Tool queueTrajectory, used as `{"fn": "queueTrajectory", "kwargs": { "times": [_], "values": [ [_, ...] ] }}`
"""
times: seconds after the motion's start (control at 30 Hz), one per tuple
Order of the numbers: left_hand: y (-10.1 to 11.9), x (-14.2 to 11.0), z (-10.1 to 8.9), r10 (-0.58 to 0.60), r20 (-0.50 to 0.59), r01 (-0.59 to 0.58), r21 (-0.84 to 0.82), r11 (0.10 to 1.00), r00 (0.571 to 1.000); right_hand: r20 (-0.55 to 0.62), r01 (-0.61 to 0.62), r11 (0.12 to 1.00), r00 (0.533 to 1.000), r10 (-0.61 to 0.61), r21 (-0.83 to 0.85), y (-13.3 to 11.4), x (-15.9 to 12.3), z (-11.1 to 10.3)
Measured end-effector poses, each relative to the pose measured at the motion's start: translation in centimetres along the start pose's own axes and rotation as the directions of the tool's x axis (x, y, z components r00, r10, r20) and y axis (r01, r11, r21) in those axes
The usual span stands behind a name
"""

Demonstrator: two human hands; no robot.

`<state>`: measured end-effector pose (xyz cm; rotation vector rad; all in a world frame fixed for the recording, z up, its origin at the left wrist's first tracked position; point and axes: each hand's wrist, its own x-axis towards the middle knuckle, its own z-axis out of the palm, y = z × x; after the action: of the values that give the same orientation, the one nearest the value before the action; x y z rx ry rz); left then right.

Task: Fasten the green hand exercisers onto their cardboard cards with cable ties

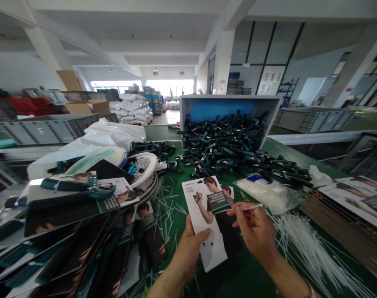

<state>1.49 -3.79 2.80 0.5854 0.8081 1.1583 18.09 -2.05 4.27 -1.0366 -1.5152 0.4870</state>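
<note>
My left hand (188,252) grips the lower edge of a printed cardboard product card (207,219), which stands tilted up and shows a photo of a person and two small holes near its bottom. My right hand (253,236) pinches a thin white cable tie (242,209) between thumb and fingers, with its tip over the card. Loose white cable ties (309,248) lie in a heap to the right of that hand. A clear bag of white ties (269,194) rests just beyond it.
A tipped grey crate (228,103) spills dark green hand grippers (228,149) onto the green workbench (176,215). Carded grippers (73,194) lie stacked at the left, beside white plastic sheeting (107,136). Flat cards (359,198) lie at the right, with grey crates and sacks behind.
</note>
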Motion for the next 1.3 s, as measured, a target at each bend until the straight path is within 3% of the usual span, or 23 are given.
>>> {"fn": "queueTrajectory", "kwargs": {
  "times": [0.2, 0.37, 0.7, 0.97, 1.13, 1.3],
  "values": [
    [-0.1, 0.0, 0.0, 0.000, -0.015, -0.001, -0.011, 1.000, 1.000, 0.066, 0.027, 1.000, 0.997, -0.028, 0.010, -0.6, -0.5, 0.1],
    [0.0, -0.1, 0.1, -0.022, -0.025, 0.021, -0.048, 0.999, 0.999, 0.154, 0.147, 0.988, 0.978, -0.138, -0.044, -0.7, -1.1, 0.2],
    [0.0, 0.0, 0.0, -0.024, -0.022, 0.023, -0.052, 0.998, 0.999, 0.243, 0.126, 0.992, 0.962, -0.129, 0.026, -1.6, -1.8, 0.2],
    [0.0, -0.6, 0.1, -0.018, 0.014, 0.018, -0.027, 0.999, 1.000, 0.203, 0.020, 0.998, 0.979, -0.033, 0.067, -0.7, -1.3, 0.3],
    [0.0, -0.8, 1.1, -0.087, -0.036, 0.086, -0.030, 0.996, 0.996, 0.178, -0.165, 0.977, 0.974, 0.139, 0.137, 0.5, -1.4, 1.1],
    [-0.6, -0.3, 1.4, -0.074, -0.076, 0.072, -0.027, 0.997, 0.994, 0.151, -0.188, 0.973, 0.974, 0.168, 0.136, 1.2, -1.6, 1.3]
  ]
}}
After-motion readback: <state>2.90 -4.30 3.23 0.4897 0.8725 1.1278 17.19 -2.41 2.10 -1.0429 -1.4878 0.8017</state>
